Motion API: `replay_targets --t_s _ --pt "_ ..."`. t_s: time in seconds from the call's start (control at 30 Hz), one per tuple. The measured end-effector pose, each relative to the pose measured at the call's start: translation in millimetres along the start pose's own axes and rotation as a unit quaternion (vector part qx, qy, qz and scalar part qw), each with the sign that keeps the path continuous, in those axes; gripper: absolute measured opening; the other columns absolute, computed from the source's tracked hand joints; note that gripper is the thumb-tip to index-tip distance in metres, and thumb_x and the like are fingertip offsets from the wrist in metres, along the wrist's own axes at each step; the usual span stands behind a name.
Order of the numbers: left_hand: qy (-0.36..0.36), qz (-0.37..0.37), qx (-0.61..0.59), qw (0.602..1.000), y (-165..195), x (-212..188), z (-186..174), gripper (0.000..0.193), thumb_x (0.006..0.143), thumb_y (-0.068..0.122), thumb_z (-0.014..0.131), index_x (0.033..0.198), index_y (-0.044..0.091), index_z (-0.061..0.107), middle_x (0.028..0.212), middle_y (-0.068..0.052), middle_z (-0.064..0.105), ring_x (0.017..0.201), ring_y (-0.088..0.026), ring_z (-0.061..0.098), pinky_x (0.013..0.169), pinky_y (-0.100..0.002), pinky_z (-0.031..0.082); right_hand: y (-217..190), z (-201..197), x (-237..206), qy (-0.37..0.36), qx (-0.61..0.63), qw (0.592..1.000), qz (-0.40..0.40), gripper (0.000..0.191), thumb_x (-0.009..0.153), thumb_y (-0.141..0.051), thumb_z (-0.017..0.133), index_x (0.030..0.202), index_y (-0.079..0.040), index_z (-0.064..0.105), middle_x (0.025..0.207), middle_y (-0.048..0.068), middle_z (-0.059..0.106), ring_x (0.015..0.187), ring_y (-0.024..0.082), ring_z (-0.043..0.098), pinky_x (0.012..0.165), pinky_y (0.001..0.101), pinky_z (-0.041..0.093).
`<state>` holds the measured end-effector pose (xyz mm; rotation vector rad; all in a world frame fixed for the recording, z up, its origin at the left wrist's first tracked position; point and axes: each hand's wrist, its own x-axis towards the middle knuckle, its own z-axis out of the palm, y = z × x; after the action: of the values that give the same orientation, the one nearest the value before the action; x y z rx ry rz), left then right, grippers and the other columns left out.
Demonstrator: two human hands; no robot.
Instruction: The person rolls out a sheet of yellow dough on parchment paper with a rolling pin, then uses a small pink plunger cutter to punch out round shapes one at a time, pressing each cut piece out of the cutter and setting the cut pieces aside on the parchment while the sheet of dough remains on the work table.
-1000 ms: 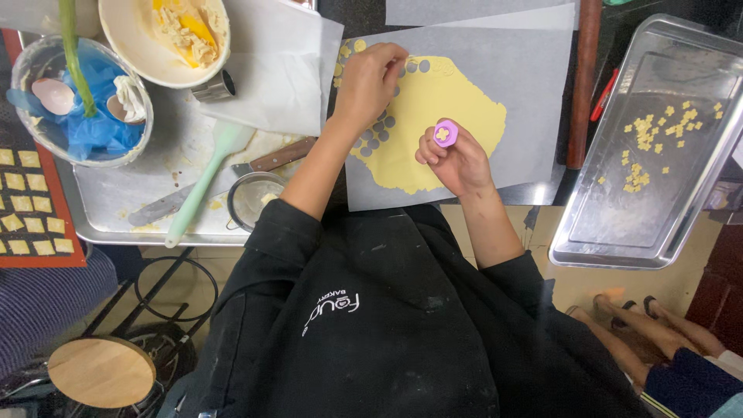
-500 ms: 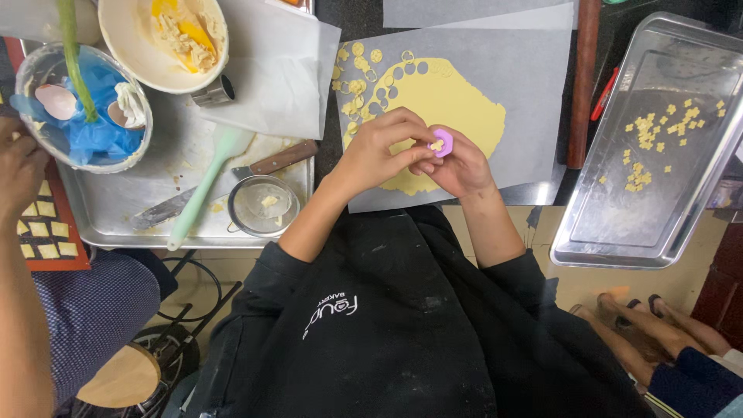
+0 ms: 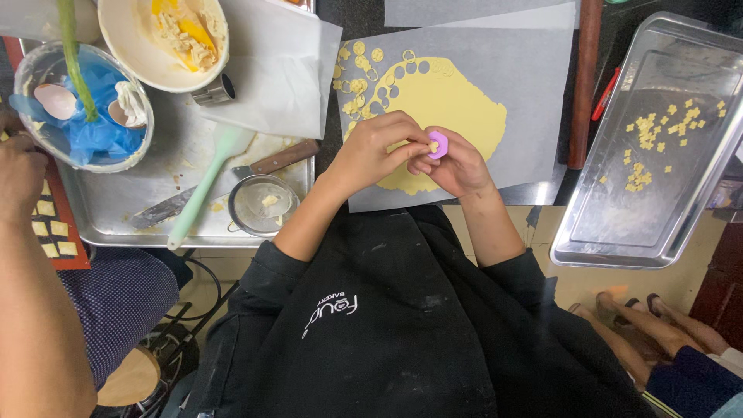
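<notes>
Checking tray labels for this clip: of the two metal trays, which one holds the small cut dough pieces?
The metal tray on the right, scattered with small yellow dough pieces. The left tray carries a bowl, spatula, knife and sieve instead.

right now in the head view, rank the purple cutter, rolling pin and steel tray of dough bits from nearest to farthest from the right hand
1. purple cutter, held at the right hand
2. rolling pin, to its right
3. steel tray, far right

My table (image 3: 340, 19) carries the parchment (image 3: 534, 116), a tray (image 3: 116, 224) left of it, a pan (image 3: 619, 232) right of it.
</notes>
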<state>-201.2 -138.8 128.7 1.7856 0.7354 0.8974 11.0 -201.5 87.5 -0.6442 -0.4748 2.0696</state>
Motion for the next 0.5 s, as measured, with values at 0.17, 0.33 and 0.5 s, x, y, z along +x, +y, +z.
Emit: replay_targets --t_s 0.17,0.33,0.5 --pt "-0.010 0.013 -0.017 1.000 2.6 -1.5 -5.8 0.017 0.090 0.017 0.077 0.104 0.009 0.075 0.096 -0.006 0.069 0.083 -0.022 0.071 0.071 -0.032 0.057 1.1 1.7 1.9 0.004 -0.005 1.000 0.001 0.024 0.109 -0.021 0.043 0.096 -0.005 0.053 0.079 0.002 0.041 0.077 0.017 0.046 0.078 0.0355 0.039" --pt "-0.005 0.002 0.001 1.000 4.4 -2.8 -6.8 0.014 0.092 0.016 0.076 0.105 0.010 0.075 0.097 -0.004 0.069 0.085 -0.022 0.072 0.074 -0.031 0.058 2.9 1.1 2.2 -0.009 -0.008 1.000 0.005 0.024 0.111 -0.021 0.042 0.099 -0.004 0.055 0.080 0.001 0.041 0.078 0.017 0.046 0.079 0.0356 0.039" --pt "-0.005 0.024 0.012 1.000 4.4 -5.5 -7.4 0.017 0.090 0.017 0.077 0.107 0.012 0.076 0.101 -0.005 0.069 0.087 -0.022 0.071 0.075 -0.032 0.058 8.5 0.2 2.3 0.007 0.012 1.000 0.008 0.024 0.109 -0.021 0.043 0.101 -0.003 0.056 0.079 0.002 0.041 0.077 0.017 0.047 0.079 0.0360 0.040"
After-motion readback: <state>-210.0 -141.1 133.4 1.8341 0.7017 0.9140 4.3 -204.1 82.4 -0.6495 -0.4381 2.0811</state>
